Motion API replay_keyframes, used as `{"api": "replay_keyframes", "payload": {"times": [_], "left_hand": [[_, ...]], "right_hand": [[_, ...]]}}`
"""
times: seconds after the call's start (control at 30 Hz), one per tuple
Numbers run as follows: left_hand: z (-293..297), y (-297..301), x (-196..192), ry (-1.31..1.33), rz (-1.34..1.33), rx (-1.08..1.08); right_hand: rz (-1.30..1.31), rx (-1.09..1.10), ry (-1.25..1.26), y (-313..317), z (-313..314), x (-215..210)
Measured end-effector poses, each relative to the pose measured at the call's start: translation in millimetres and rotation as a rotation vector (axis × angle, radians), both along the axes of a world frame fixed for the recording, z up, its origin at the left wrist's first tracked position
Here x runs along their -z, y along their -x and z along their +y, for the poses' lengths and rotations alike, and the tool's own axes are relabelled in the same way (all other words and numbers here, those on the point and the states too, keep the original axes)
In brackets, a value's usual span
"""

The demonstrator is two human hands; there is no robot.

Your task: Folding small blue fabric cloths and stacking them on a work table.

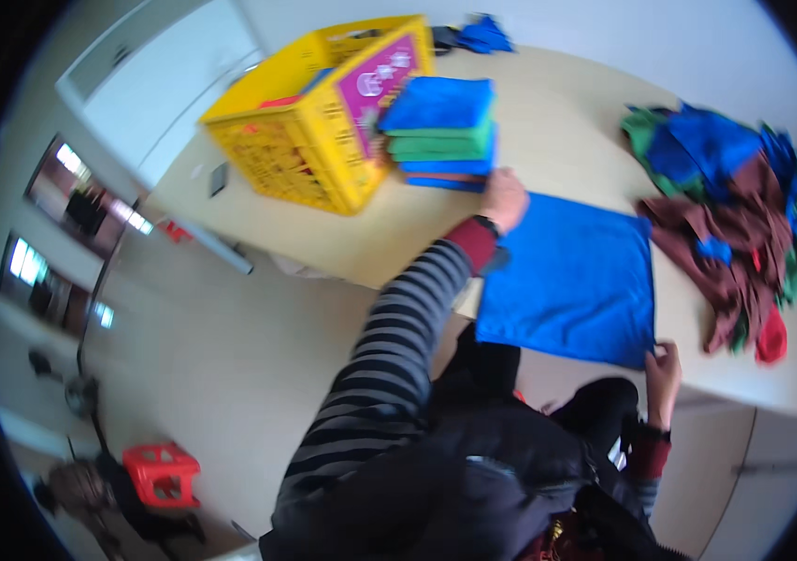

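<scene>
Left grip (506, 201), right grip (664, 381) — diagonal corners, blue cloth (571, 276) between

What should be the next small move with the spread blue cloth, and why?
Probably start folding the cloth in half: it lies spread open, the left hand and right hand are at diagonal corners, and a stack of folded cloths stands nearby.

Blurred white lettering (386, 72) marks the purple panel (375, 105) on a yellow crate (272, 154).
</scene>
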State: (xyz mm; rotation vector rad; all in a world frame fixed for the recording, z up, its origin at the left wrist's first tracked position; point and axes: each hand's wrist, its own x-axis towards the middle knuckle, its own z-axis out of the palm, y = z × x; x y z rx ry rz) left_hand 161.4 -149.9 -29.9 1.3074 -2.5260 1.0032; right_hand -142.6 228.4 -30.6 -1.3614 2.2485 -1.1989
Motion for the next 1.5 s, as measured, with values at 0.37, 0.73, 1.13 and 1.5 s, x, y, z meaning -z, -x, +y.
{"api": "replay_keyframes", "payload": {"times": [0.37, 0.73, 1.13, 1.5], "left_hand": [[2, 17, -8, 0.068, -0.024, 0.034], [87, -9, -46, -0.334, 0.475, 0.454], [221, -67, -8, -0.593, 0.473, 0.352], [244, -45, -36, -0.603, 0.423, 0.434]], "right_hand": [[0.049, -0.023, -0.075, 3, 8, -4], [0.087, 0.037, -0.091, -17, 4, -27], [0.138, 0.111, -0.103, -16, 14, -26], [0.531, -0.046, 0.022, -56, -9, -60]]}}
